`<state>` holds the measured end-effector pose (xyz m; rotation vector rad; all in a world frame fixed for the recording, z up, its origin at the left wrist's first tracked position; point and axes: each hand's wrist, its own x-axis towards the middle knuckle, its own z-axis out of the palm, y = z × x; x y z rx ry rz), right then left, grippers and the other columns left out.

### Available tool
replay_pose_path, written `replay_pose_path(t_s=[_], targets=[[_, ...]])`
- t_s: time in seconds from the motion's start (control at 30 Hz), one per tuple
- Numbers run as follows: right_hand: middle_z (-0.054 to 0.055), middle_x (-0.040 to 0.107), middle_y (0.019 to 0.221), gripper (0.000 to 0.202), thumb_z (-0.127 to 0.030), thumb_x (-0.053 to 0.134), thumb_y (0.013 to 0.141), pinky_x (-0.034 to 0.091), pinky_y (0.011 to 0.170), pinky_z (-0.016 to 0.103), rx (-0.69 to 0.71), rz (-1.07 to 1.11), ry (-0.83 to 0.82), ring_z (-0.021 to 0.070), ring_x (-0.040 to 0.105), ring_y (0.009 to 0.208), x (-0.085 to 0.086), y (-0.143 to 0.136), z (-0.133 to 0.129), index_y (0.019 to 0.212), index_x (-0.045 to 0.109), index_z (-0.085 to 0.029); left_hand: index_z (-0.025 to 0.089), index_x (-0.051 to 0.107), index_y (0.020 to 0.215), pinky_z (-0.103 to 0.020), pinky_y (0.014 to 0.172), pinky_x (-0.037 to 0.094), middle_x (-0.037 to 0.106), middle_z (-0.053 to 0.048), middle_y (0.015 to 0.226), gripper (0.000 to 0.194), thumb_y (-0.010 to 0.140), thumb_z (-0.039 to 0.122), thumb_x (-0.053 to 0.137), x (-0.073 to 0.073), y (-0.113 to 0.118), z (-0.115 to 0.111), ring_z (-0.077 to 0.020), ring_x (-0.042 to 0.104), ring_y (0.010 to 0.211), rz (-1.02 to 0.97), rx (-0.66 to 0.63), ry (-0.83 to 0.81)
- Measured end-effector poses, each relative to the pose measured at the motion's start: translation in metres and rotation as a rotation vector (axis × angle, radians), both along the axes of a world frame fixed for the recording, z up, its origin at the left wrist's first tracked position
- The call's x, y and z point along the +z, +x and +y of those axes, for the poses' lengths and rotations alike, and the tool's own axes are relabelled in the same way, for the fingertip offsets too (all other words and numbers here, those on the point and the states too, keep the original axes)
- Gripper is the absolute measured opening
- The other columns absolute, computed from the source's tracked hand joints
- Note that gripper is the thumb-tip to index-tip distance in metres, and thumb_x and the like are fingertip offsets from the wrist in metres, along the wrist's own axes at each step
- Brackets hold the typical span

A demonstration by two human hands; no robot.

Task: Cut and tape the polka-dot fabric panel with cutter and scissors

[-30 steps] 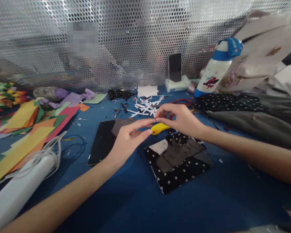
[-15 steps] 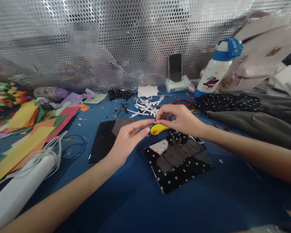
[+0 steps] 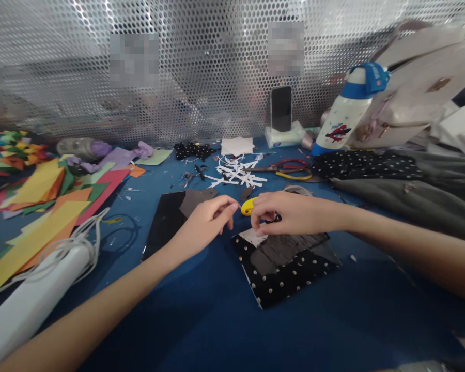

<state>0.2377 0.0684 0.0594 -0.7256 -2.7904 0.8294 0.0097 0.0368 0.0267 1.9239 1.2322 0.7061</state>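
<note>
Fingers curled and thumb tip against the index finger, my left hand [image 3: 206, 219] hovers near the right side of a black tablet-like panel [image 3: 160, 225]; anything in its pinch is too small to make out. My right hand [image 3: 289, 213] is closed, its fingertips down at the white patch of a flat black polka-dot fabric piece [image 3: 281, 289]. Torn dark grey scraps [image 3: 281, 252] cover part of that piece. Whatever the right fingertips pinch is hidden. Between the hands shows the end of a yellow cutter [image 3: 247, 207], partly covered by my right hand.
Scissors [image 3: 294, 173] and white paper strips [image 3: 238, 173] lie behind. Coloured paper [image 3: 54, 227] and a white power strip [image 3: 39, 305] are on the left. A bottle [image 3: 343, 113], dark cloth [image 3: 403, 191] and a pale bag [image 3: 414, 88] stand right. A phone [image 3: 281, 108] leans at the back.
My right hand has moved down from my left fingertips to the white patch. My left fingers have curled in. The scissors show more fully.
</note>
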Motion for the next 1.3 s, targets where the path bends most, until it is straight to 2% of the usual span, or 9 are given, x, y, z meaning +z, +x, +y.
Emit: replay_pose_path(t_s=[0.13, 0.3, 0.57, 0.77, 0.87, 0.97, 1.07, 1.17, 1.3], targets=[[0.001, 0.062, 0.08, 0.012, -0.027, 0.062, 0.091, 0.039, 0.071, 0.028, -0.01, -0.033, 0.066, 0.0164, 0.055, 0.085, -0.008, -0.002, -0.006, 0.084, 0.067, -0.019, 0.023, 0.066, 0.101, -0.023, 0.048, 0.033, 0.065, 0.002, 0.062, 0.026, 0.098, 0.041, 0.048, 0.001, -0.001, -0.003, -0.0134, 0.056, 0.053, 0.198, -0.021, 0.024], [0.002, 0.065, 0.084, 0.012, -0.025, 0.06, 0.092, 0.04, 0.073, 0.029, -0.016, -0.055, 0.109, 0.0175, 0.057, 0.089, -0.013, -0.005, -0.01, 0.084, 0.067, -0.019, 0.023, 0.066, 0.105, -0.022, 0.046, 0.034, 0.069, 0.001, 0.068, 0.024, 0.096, 0.038, 0.05, 0.002, 0.002, -0.007, -0.0117, 0.053, 0.046, 0.178, -0.053, -0.031], [0.005, 0.067, 0.088, 0.012, -0.02, 0.06, 0.091, 0.043, 0.079, 0.033, -0.017, -0.086, 0.248, 0.0208, 0.058, 0.094, -0.013, -0.006, -0.016, 0.082, 0.067, -0.017, 0.021, 0.066, 0.106, -0.022, 0.047, 0.037, 0.066, 0.001, 0.066, 0.024, 0.095, 0.034, 0.049, 0.001, 0.003, -0.008, -0.0104, 0.051, 0.044, 0.123, -0.091, -0.081], [0.008, 0.065, 0.087, 0.02, -0.026, 0.053, 0.095, 0.043, 0.073, 0.034, -0.048, -0.189, 0.503, 0.0244, 0.057, 0.092, -0.012, -0.01, -0.031, 0.082, 0.064, -0.016, 0.021, 0.066, 0.104, -0.022, 0.047, 0.035, 0.065, 0.002, 0.065, 0.025, 0.094, 0.036, 0.049, 0.003, 0.005, -0.009, -0.0102, 0.05, 0.045, 0.112, -0.09, -0.094], [0.01, 0.064, 0.092, 0.017, -0.031, 0.06, 0.092, 0.044, 0.072, 0.036, -0.055, -0.225, 0.631, 0.0269, 0.056, 0.093, -0.01, -0.011, -0.036, 0.09, 0.064, -0.014, 0.022, 0.066, 0.102, -0.022, 0.048, 0.036, 0.065, 0.003, 0.065, 0.022, 0.094, 0.034, 0.049, 0.001, 0.005, -0.01, -0.0099, 0.049, 0.045, 0.114, -0.09, -0.093], [0.012, 0.063, 0.097, 0.033, -0.042, 0.069, 0.086, 0.043, 0.069, 0.036, -0.103, -0.228, 0.718, 0.0288, 0.056, 0.093, -0.007, -0.008, -0.034, 0.099, 0.062, -0.013, 0.022, 0.065, 0.101, -0.023, 0.049, 0.037, 0.065, 0.003, 0.064, 0.022, 0.093, 0.035, 0.051, -0.002, 0.004, -0.01, -0.0105, 0.051, 0.045, 0.122, -0.093, -0.103], [0.011, 0.063, 0.099, 0.04, -0.052, 0.063, 0.089, 0.043, 0.07, 0.035, -0.129, -0.195, 0.616, 0.0278, 0.057, 0.094, -0.003, 0.0, -0.022, 0.101, 0.061, -0.015, 0.021, 0.065, 0.104, -0.023, 0.048, 0.035, 0.065, 0.002, 0.063, 0.025, 0.094, 0.039, 0.05, -0.004, 0.003, -0.008, -0.0119, 0.053, 0.047, 0.131, -0.109, -0.122], [0.01, 0.065, 0.105, 0.032, -0.045, 0.058, 0.094, 0.043, 0.081, 0.035, -0.081, -0.162, 0.388, 0.0255, 0.058, 0.1, 0.0, 0.011, -0.005, 0.106, 0.064, -0.017, 0.021, 0.065, 0.103, -0.023, 0.049, 0.035, 0.064, 0.002, 0.062, 0.027, 0.095, 0.04, 0.048, -0.004, 0.002, -0.008, -0.0123, 0.054, 0.05, 0.14, -0.13, -0.134], [0.004, 0.07, 0.102, 0.021, -0.038, 0.056, 0.096, 0.04, 0.081, 0.031, 0.008, -0.187, 0.046, 0.0212, 0.061, 0.099, 0.002, 0.018, 0.013, 0.098, 0.068, -0.021, 0.02, 0.068, 0.096, -0.023, 0.051, 0.032, 0.062, 0.001, 0.066, 0.031, 0.094, 0.046, 0.05, 0.0, 0.003, -0.009, -0.0121, 0.052, 0.056, 0.161, -0.153, -0.135]])
